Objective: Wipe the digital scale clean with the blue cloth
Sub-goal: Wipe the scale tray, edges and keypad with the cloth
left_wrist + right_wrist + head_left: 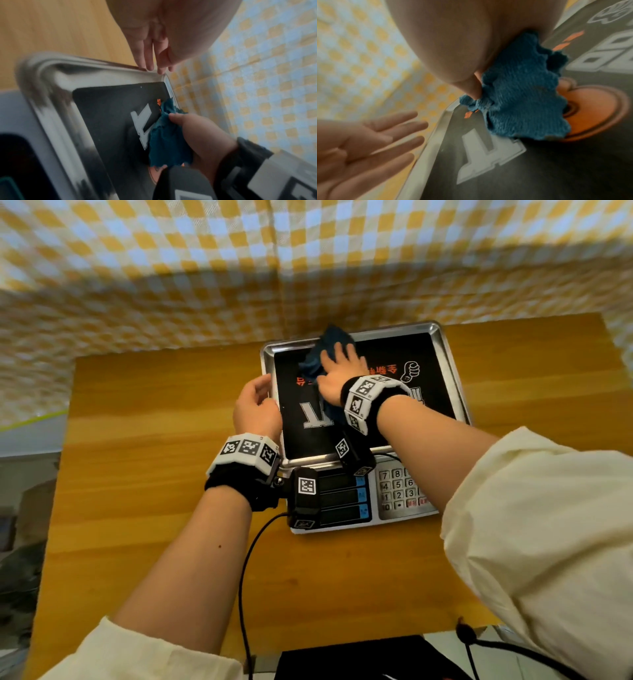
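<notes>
The digital scale stands on the wooden table, its steel pan (394, 332) lined with a black printed sheet (411, 405). My right hand (339, 371) lies on the far left part of the pan with the blue cloth (329, 344) bunched under it. In the wrist views the thumb digs into the cloth's (168, 146) (518, 94) folds and holds them against the palm. My left hand (257, 405) is at the pan's left rim (102, 65), its straight fingers (150, 65) touching the steel edge. The palm (368, 142) is open and holds nothing.
The scale's keypad (399, 491) and display panel (342, 498) face me, partly hidden by the wrist cameras. A yellow and white checked cloth (205, 268) hangs right behind the table (154, 474). A black cable (246, 559) runs across the table's near side.
</notes>
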